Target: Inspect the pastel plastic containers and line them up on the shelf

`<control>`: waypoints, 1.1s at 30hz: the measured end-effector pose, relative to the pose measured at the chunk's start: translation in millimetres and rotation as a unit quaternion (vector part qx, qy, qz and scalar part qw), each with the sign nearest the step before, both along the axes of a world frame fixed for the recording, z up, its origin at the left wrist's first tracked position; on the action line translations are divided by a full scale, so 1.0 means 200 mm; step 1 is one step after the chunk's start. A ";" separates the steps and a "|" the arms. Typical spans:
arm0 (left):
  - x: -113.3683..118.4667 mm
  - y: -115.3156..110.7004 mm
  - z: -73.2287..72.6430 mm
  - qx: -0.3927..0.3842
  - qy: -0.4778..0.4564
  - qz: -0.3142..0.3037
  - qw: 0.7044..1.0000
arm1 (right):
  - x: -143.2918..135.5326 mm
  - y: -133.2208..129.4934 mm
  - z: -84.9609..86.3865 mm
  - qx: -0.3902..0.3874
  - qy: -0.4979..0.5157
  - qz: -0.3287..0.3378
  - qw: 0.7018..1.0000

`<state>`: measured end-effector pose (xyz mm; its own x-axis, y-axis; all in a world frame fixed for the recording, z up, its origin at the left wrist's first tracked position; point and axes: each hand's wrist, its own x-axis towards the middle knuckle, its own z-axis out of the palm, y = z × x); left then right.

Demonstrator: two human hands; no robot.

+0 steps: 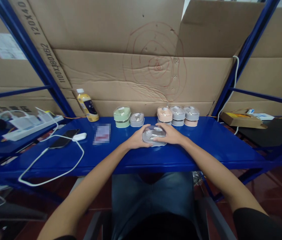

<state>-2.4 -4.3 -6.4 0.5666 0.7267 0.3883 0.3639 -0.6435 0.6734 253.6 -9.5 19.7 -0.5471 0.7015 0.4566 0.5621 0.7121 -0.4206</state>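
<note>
A small grey box with a clear lid rests on or just above the blue table in front of me, toward its front edge. My left hand is wrapped round its left side, and my right hand grips the right side, with fingers lying over the lid. Behind it stand similar boxes: a green stack, a single grey box, a peach-topped stack, a grey stack and a grey-over-peach stack. The hands hide part of the held box's sides.
On the left are a yellow drink bottle, a pixelated flat item, a phone, a white charger piece with a looping cable, and a power strip. Blue posts and cardboard enclose the table. An open carton lies beyond the right post.
</note>
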 end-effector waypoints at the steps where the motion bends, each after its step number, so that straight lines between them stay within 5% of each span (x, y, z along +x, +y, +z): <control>1: -0.01 0.00 0.00 0.025 0.019 0.010 0.999 | 0.02 0.01 0.01 -0.001 0.023 -0.011 1.000; 9: -0.02 -0.02 0.02 0.113 0.154 0.025 0.981 | 0.15 0.09 0.05 0.005 0.153 -0.104 0.983; 14: -0.03 0.01 0.02 0.115 0.085 0.054 0.988 | 0.13 0.08 0.06 -0.001 0.168 -0.098 0.981; 20: -0.09 0.08 0.04 0.127 -0.022 0.198 0.972 | 0.14 0.08 0.08 0.009 0.210 -0.098 0.973; 27: -0.02 -0.03 0.05 0.127 0.097 0.054 0.986 | 0.14 0.10 0.04 0.036 0.147 -0.064 0.986; 33: 0.02 -0.03 0.01 0.069 0.049 0.066 0.994 | 0.10 0.10 0.00 0.027 0.061 0.046 0.997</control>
<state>2.2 -9.5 -5.1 0.5101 0.7406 0.4374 0.5099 -0.6699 0.5397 273.8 10.0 19.7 -0.5463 0.6232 0.5596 0.4395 0.7820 -0.4419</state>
